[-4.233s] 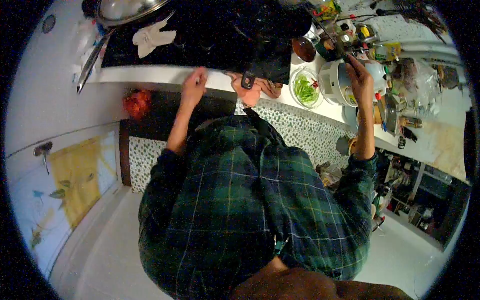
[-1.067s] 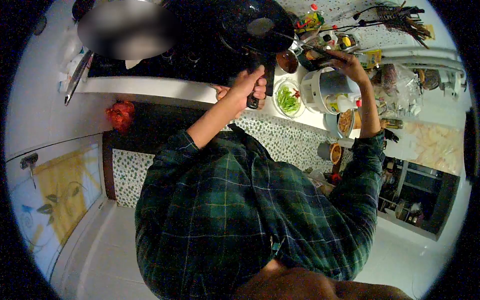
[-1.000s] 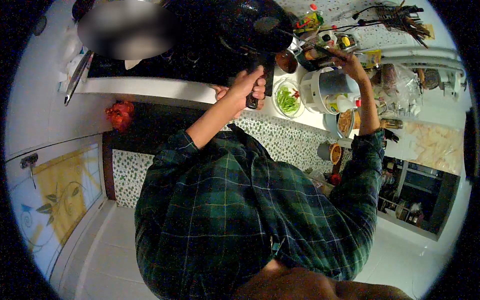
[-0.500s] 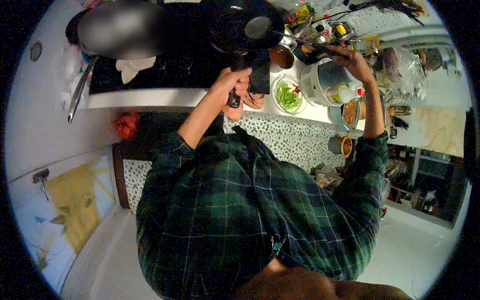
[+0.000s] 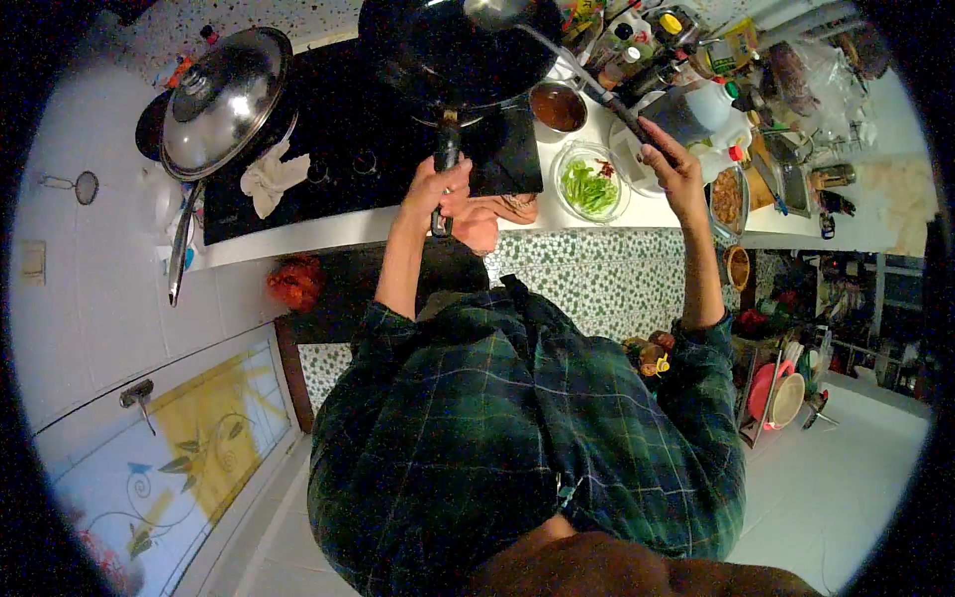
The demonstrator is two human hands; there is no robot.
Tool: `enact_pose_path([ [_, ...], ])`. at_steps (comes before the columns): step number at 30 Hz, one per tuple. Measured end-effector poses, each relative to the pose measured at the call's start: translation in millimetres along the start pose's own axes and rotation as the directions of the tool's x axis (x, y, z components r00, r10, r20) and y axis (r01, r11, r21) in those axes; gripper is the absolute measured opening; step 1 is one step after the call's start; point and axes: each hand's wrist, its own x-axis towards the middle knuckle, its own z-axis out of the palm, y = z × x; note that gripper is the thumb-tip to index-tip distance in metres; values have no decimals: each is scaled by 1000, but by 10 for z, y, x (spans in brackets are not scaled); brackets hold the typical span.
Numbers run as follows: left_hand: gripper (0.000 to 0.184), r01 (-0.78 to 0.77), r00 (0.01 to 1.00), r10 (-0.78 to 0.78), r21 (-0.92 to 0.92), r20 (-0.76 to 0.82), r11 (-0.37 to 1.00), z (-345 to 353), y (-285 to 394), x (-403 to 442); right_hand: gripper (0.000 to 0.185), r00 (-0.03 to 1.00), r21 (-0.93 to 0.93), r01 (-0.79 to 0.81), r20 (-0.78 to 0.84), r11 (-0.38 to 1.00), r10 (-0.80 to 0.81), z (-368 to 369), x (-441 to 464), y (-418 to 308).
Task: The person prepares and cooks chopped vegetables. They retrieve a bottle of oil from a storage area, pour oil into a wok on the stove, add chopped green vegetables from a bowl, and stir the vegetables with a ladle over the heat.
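Note:
My left hand (image 5: 437,189) is wrapped round the black handle of a dark wok (image 5: 428,60) on the black stove (image 5: 328,129). In my right hand (image 5: 670,167) is the dark handle of a metal ladle (image 5: 567,60), whose round bowl is over the wok. A pinkish-orange cloth (image 5: 477,227) hangs at the counter edge just beside my left hand. Between my hands, on the white counter, sit a glass bowl of cut green vegetables with some red pieces (image 5: 589,189) and a bowl of brown liquid (image 5: 558,107).
A lidded pan (image 5: 224,104) with a long handle stands at the left, near a crumpled white cloth (image 5: 273,179). Bottles (image 5: 622,68) crowd the back right. Beyond my right hand are a dish of brown food (image 5: 728,199) and a sink (image 5: 788,169).
The view has shifted, showing more of the counter's left end. My left hand has come from bare counter to the wok handle. The wok is now in view, with the ladle bowl over it.

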Motion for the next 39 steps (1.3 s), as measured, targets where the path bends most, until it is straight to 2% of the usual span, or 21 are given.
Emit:
enact_pose_path([
  [1, 20, 9, 991, -4, -38, 133, 999, -145, -67, 116, 36, 1000, -7, 11, -20, 1000, -11, -29, -13, -38],
  [2, 20, 8, 991, -2, -45, 131, 999, -103, -45, 134, 35, 998, -8, -58, -17, 998, 58, -88, -23, -95],
  [4, 26, 93, 976, -41, -237, 215, 967, 49, 50, 162, 35, 982, -16, -189, -19, 982, 189, -228, -33, -238],
  [5, 30, 174, 962, -106, -267, 252, 948, 70, 23, 174, 35, 979, 10, -198, -43, 980, 198, -241, -48, -332],
  [8, 32, 300, 922, -139, -436, 362, 849, 202, -30, 76, 35, 977, -14, -208, -56, 978, 207, -337, -83, -486],
  [9, 33, 302, 900, -106, -430, 424, 851, 202, -35, 49, 35, 987, -7, -150, -51, 989, 150, -359, -76, -471],
  [12, 34, 331, 903, -165, -396, 397, 856, 322, 107, -237, 35, 985, -42, -174, -32, 984, 172, -403, -70, -455],
  [13, 34, 327, 931, -226, -382, 286, 864, 366, 165, -354, 35, 985, -28, -171, -30, 985, 170, -395, -56, -411],
  [14, 34, 326, 933, -231, -372, 277, 869, 408, 223, -457, 35, 979, 6, -204, 6, 979, 204, -391, -34, -345],
  [16, 32, 301, 954, -296, -261, 59, 917, 437, 309, -630, 35, 968, 58, -250, 36, 966, 249, -349, -38, -260],
  [17, 32, 362, 930, -335, -222, 152, 905, 341, 326, -677, 35, 977, 87, -211, 51, 974, 207, -284, -35, -272],
  [18, 32, 374, 925, -350, -206, 145, 904, 278, 331, -694, 35, 980, 78, -197, 56, 977, 193, -262, -34, -235],
  [21, 24, 263, 964, -266, -94, -13, 960, 271, 358, -735, 36, 986, 20, -150, 78, 989, 148, -190, -31, -176],
  [22, 24, 272, 962, -274, -82, -13, 959, 251, 362, -709, 37, 987, -24, -130, 91, 991, 132, -162, -26, -173],
  [23, 23, 229, 973, -229, -38, -11, 973, 195, 339, -677, 36, 997, -38, -7, 71, 999, 9, -125, -17, -137],
  [26, 22, 213, 977, -213, -39, 0, 976, -5, 279, -515, 35, 995, -67, -48, 89, 997, 54, -115, -30, -84],
  [28, 24, 179, 980, -178, 2, 87, 984, -97, 241, -452, 35, 993, -125, -26, 109, 992, 40, -117, -50, -115],
  [32, 30, 134, 990, -138, -121, -19, 983, 44, 207, -381, 33, 988, -288, 85, 145, 954, -44, -154, 0, -207],
  [34, 31, 153, 988, -149, -189, 32, 970, -32, 160, -316, 33, 984, -333, 143, 149, 932, -98, -156, 15, -303],
  [37, 30, 169, 978, -130, -248, 165, 954, -51, 154, -220, 33, 988, -399, 109, 146, 910, -54, -125, 32, -457],
  [39, 29, 145, 983, -106, -280, 149, 949, -30, 112, -151, 31, 975, -436, 220, 84, 873, -204, -58, 62, -421],
])
